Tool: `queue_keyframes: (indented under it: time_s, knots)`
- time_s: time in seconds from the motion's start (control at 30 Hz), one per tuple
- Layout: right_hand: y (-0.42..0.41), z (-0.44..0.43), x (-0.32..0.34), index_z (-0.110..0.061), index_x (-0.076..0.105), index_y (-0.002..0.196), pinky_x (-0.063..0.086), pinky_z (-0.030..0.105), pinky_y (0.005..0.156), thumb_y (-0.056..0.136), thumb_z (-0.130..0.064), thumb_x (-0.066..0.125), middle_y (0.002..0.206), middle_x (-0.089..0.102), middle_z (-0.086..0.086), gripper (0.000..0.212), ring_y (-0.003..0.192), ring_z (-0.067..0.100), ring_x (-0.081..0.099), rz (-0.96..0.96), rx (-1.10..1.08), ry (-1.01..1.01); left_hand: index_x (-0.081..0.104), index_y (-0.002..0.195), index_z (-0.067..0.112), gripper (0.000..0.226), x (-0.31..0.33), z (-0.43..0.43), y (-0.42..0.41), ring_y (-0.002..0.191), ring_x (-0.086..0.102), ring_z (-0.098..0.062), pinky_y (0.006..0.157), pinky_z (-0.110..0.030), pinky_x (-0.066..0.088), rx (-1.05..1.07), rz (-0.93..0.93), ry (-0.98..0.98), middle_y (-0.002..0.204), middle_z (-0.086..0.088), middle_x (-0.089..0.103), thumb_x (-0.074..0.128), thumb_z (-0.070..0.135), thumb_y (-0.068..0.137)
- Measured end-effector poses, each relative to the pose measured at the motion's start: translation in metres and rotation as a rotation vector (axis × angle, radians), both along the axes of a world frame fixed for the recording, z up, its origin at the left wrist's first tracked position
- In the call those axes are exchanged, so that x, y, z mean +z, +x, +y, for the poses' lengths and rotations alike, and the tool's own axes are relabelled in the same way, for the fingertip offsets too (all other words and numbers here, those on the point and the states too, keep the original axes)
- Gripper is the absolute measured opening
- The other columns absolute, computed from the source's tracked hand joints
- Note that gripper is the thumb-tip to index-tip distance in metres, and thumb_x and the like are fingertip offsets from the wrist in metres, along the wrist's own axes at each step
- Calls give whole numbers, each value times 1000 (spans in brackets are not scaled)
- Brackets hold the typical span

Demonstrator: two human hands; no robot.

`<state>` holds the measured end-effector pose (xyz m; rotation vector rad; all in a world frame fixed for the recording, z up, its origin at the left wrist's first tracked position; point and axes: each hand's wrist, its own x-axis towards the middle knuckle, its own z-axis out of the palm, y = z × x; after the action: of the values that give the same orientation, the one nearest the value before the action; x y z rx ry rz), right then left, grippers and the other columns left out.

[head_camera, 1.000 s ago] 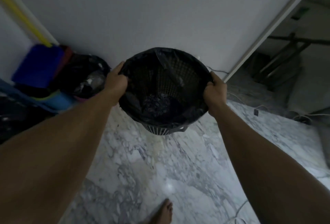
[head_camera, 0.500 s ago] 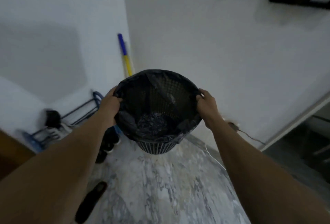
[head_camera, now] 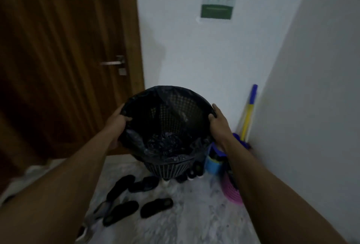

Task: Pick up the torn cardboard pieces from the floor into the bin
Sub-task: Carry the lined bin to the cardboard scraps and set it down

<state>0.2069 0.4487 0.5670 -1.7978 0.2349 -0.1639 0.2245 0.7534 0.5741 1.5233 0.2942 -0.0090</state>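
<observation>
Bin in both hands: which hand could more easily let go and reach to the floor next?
Probably left. Both the left hand and right hand hold the rim of the bin, but the right is hemmed in by the wall, broom and pink basket.

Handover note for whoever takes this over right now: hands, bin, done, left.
Left hand: grips the left rim of the bin.
Right hand: grips the right rim.
Bin: held up in both hands, mouth tilted toward the camera, lined with a black bag. It appears to be clear of the floor.
Around: shoes on the floor below, door to the left, broom handle in the right corner.
Done: bin is in hand.
Left: no cardboard pieces in view, and whether any are in the bin cannot be told. Find them, set the bin down nearby and load them in.
</observation>
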Motion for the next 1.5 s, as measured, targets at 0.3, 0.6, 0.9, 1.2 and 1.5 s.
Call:
queue_keyframes:
  time_s: [0.3, 0.6, 0.9, 1.2, 1.5]
  knots:
    - [-21, 243, 23, -23, 35, 157, 48, 19, 80, 110, -13, 32, 142, 53, 1, 48, 106, 21, 60, 19, 548, -11, 47, 149, 31, 65, 21, 210, -179, 115, 56, -25, 82, -30, 50, 527, -38, 2, 133, 1, 55, 33, -10, 100]
    - [-182, 512, 24, -36, 28, 159, 43, 46, 112, 111, -20, 33, 160, 38, 5, 51, 139, 29, 45, 140, 1052, 65, 47, 148, 32, 70, 15, 375, -448, 97, 64, -19, 62, -26, 56, 1013, -63, -37, 130, -4, 63, 35, -11, 94]
    - [-414, 704, 27, -41, 29, 158, 35, 49, 116, 112, -21, 30, 163, 32, -1, 50, 147, 27, 36, 166, 1521, -31, 49, 145, 25, 64, 5, 435, -728, 107, 62, -34, 87, -46, 57, 1505, -44, 12, 127, -14, 63, 35, -10, 94]
    - [-645, 813, 16, -33, 29, 158, 40, 54, 115, 112, -24, 29, 158, 37, 6, 47, 140, 32, 42, 156, 2006, -126, 52, 143, 25, 68, -1, 403, -943, 97, 66, -30, 58, -29, 58, 1973, -76, 22, 114, -11, 66, 36, -16, 90]
    - [-873, 835, 15, -23, 33, 157, 42, 50, 113, 112, -21, 33, 154, 40, 6, 45, 135, 31, 45, 94, 2400, -194, 50, 145, 22, 71, -3, 313, -1096, 99, 64, -27, 61, -30, 56, 2395, -38, 31, 123, -13, 62, 34, -19, 90]
